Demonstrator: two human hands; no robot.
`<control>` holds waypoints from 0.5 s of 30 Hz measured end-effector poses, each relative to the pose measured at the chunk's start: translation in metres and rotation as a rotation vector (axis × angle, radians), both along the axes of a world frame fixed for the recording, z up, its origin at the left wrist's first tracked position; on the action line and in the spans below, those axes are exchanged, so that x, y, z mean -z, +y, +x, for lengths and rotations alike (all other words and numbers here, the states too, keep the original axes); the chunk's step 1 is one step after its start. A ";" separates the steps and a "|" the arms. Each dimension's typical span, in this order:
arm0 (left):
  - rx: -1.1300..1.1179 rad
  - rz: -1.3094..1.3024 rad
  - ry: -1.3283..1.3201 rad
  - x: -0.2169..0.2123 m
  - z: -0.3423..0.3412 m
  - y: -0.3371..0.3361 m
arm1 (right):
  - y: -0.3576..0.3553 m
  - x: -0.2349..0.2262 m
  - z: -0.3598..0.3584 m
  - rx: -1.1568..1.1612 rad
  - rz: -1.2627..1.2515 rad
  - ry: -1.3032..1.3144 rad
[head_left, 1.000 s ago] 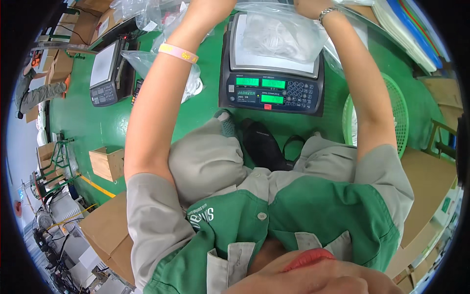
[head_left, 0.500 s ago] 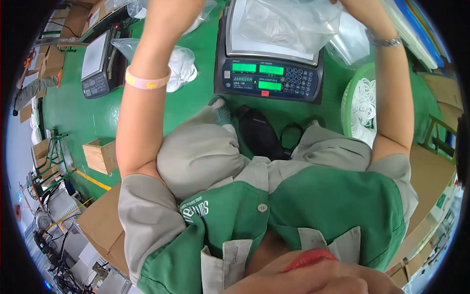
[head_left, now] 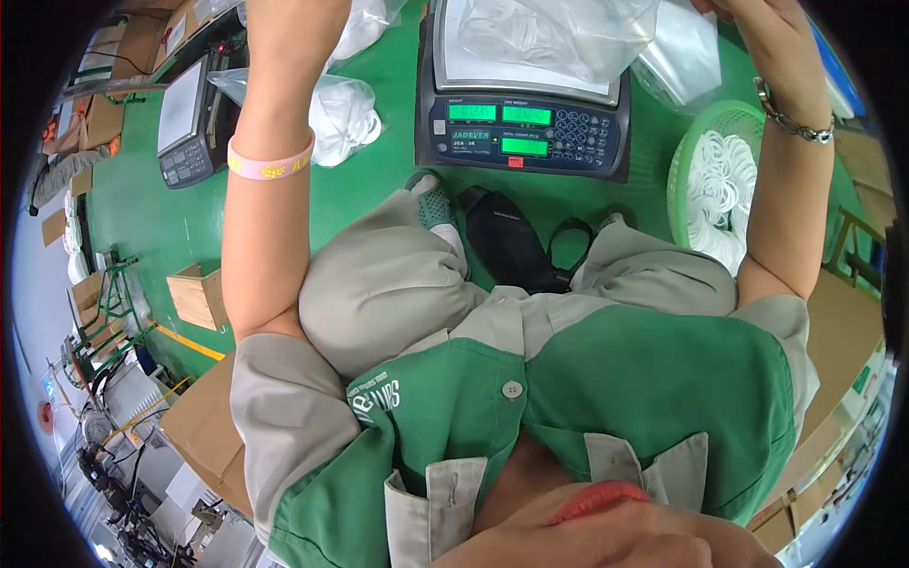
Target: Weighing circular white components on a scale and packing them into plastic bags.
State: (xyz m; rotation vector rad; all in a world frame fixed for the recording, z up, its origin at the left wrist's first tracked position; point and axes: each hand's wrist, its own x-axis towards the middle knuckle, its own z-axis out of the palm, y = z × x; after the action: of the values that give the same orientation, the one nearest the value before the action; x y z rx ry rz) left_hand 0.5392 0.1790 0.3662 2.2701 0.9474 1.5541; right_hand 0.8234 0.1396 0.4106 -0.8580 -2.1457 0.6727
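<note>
My left hand (head_left: pixel 295 24) reaches up past the top edge; only its wrist end shows, and its fingers are cut off. A pink wristband circles that forearm. At the top right, my right hand (head_left: pixel 757 24) has its visible fingers bent together beside a stack of clear plastic bags (head_left: pixel 680 66); what they hold, if anything, is out of view. Between the hands, a clear plastic bag (head_left: pixel 568 43) of white rings lies on the pan of a counting scale (head_left: pixel 530 137) with lit green displays. Below my right hand stands a green basket (head_left: pixel 678 185) of white rings (head_left: pixel 721 189).
More bagged white rings (head_left: pixel 343 118) lie on the green floor (head_left: pixel 379 156) at left, near a second scale (head_left: pixel 189 123). A black pouch (head_left: pixel 511 241) sits between my feet. A wooden box (head_left: pixel 197 298) and cardboard (head_left: pixel 204 407) are left; another person's leg (head_left: pixel 71 175) shows far left.
My right hand has moved right, away from the bag on the scale. My left hand has shifted slightly left and up. The bag remains on the pan, and the view has shifted a little.
</note>
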 end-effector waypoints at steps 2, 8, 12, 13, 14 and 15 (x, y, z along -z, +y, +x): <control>0.080 -0.036 -0.029 0.001 0.001 0.000 | 0.002 0.001 -0.004 -0.008 -0.046 0.001; 0.067 -0.330 0.238 -0.001 0.008 -0.023 | 0.030 0.028 -0.022 -0.049 -0.200 0.043; 0.095 -0.510 0.212 0.018 0.033 -0.016 | 0.099 0.095 -0.035 0.075 0.150 -0.308; 0.039 -0.516 0.238 0.018 0.040 -0.018 | 0.117 0.112 -0.042 0.131 0.176 -0.460; 0.109 -0.468 0.104 0.028 0.045 -0.012 | 0.130 0.132 -0.046 0.163 0.158 -0.593; 0.125 -0.479 0.041 0.033 0.048 -0.008 | 0.144 0.153 -0.051 0.170 0.137 -0.718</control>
State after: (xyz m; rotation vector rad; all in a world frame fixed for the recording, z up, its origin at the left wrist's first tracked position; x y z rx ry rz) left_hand 0.5869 0.1705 0.3332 1.9806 1.0341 1.0889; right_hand 0.7722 0.2836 0.2577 -1.3290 -2.6514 0.1215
